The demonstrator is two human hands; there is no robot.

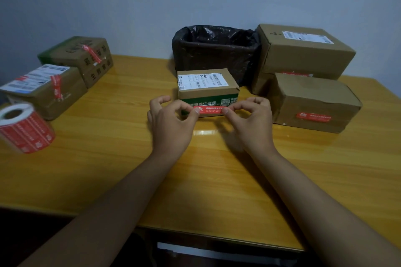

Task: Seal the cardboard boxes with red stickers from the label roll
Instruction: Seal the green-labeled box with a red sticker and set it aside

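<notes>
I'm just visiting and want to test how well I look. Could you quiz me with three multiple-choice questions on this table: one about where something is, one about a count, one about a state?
1. Where is the roll of red labels?
A. Far left of the yellow wooden table
B. Inside the black-lined bin
C. On the stacked boxes at right

2. How many cardboard boxes show?
A. Three
B. Five
C. Eight

3. What holds the red sticker in front of the small green-banded cardboard box?
A. Nothing
B. One hand
C. Both hands

Answers: 1 A, it lies at the table's left edge. 2 B, two left, one centre, two right. 3 C, the left hand and right hand each pinch an end.
</notes>
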